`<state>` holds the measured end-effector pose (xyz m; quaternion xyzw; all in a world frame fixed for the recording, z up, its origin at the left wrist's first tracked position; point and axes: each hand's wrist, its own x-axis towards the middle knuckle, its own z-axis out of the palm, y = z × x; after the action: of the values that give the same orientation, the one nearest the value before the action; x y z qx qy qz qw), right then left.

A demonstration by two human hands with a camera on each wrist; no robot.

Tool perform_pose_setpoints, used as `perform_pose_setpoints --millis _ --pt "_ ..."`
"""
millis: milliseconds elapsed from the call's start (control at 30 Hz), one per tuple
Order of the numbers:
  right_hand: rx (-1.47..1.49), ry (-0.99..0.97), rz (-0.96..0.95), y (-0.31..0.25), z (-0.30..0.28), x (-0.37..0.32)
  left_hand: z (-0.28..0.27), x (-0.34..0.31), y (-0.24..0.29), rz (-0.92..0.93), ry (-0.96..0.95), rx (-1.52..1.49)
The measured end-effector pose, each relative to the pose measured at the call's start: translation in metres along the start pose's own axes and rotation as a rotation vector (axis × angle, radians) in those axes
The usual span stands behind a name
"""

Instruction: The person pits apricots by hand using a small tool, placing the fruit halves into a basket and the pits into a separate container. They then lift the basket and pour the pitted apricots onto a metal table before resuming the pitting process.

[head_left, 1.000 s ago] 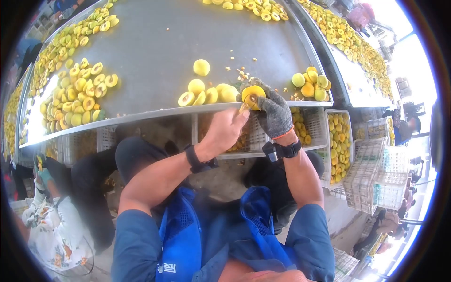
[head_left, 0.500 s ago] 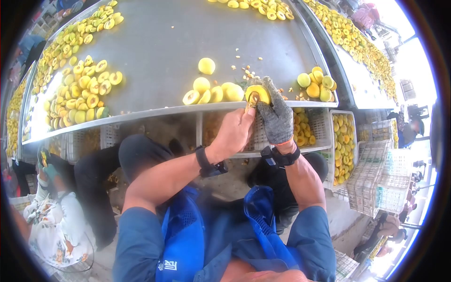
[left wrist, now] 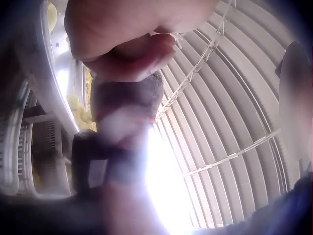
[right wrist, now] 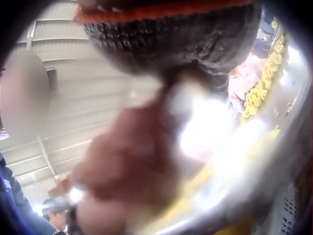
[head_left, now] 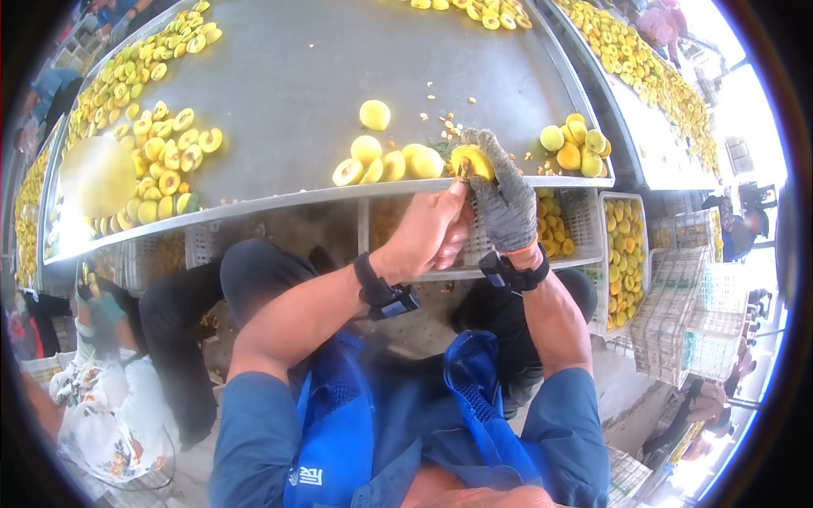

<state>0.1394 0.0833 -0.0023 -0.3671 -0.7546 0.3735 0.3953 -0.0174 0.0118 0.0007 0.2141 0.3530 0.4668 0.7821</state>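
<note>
My bare left hand (head_left: 423, 230) pinches a small tool, mostly hidden by the fingers, whose end meets a cut yellow fruit (head_left: 474, 158). Around that fruit curl the gloved fingers of my right hand (head_left: 508, 203), above the table's near edge. In the left wrist view the curled left hand (left wrist: 132, 29) hides the fruit. The grey glove of my right hand (right wrist: 176, 41) fills the top of the right wrist view, the bare hand blurred below it. Several yellow fruits (head_left: 394, 166) lie just left of the hands, beside small pits (head_left: 450, 124).
The metal table (head_left: 279, 93) bears a large heap of halved fruit (head_left: 169, 152) at left and a small pile (head_left: 569, 156) at right. Under the near edge sit crates, one full of fruit (head_left: 625, 254). Other people are at the sides.
The held fruit has tilted, its cut face now less visible. My left hand has turned, showing curled fingers below the thumb. Both hands stay together at the table's edge.
</note>
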Motion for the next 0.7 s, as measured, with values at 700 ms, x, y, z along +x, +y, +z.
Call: perform_pose_setpoints --millis 700 --pt "-0.15 -0.184 0.035 0.002 -0.035 0.005 -0.001 -0.009 0.007 -0.137 -0.188 0.026"
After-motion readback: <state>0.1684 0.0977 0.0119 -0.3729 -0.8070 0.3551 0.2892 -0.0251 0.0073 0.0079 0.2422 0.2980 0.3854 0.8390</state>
